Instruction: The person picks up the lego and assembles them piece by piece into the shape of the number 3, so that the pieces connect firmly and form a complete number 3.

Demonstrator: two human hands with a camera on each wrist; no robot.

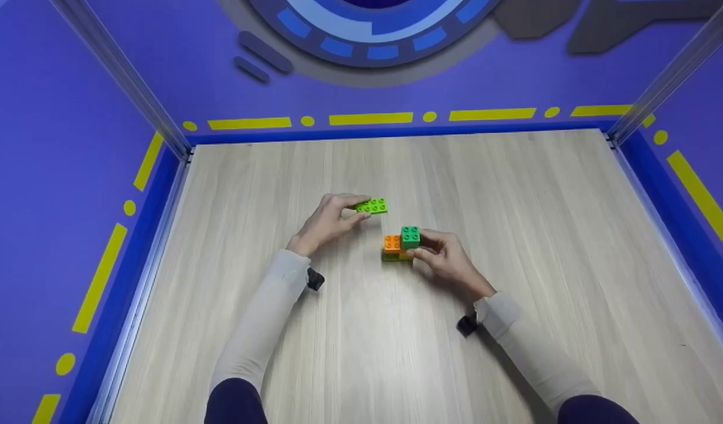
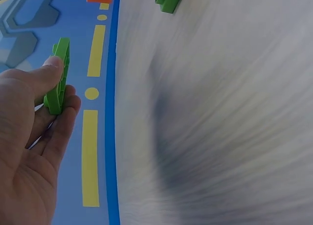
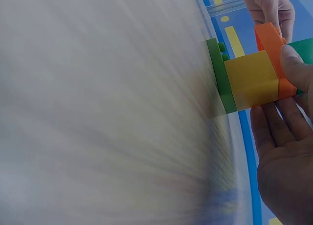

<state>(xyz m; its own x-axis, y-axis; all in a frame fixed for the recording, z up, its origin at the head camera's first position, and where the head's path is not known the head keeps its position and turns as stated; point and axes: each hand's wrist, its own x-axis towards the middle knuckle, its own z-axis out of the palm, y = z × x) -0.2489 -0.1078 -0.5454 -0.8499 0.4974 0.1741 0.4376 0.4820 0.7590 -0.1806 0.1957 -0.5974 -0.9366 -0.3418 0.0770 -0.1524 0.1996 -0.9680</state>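
Observation:
My left hand (image 1: 329,221) pinches a lime green flat toy building brick (image 1: 373,206) between thumb and fingers; its studs face up in the head view. My right hand (image 1: 449,256) grips a small brick stack by its right side. At the bottom of that stack is a green flat brick (image 3: 221,77), with a yellow brick (image 3: 252,79) on it. An orange brick (image 3: 272,54) comes above, topped by a darker green brick (image 1: 410,237) at the right end. The right thumb lies on the orange brick. Whether the stack touches the table, I cannot tell.
A pale wood-grain table (image 1: 361,330) lies under both hands. Blue printed panels (image 1: 373,100) with yellow dashes stand along its back and sides. Metal corner posts (image 1: 125,76) rise at the back. A small black device (image 1: 315,279) sits at each wrist.

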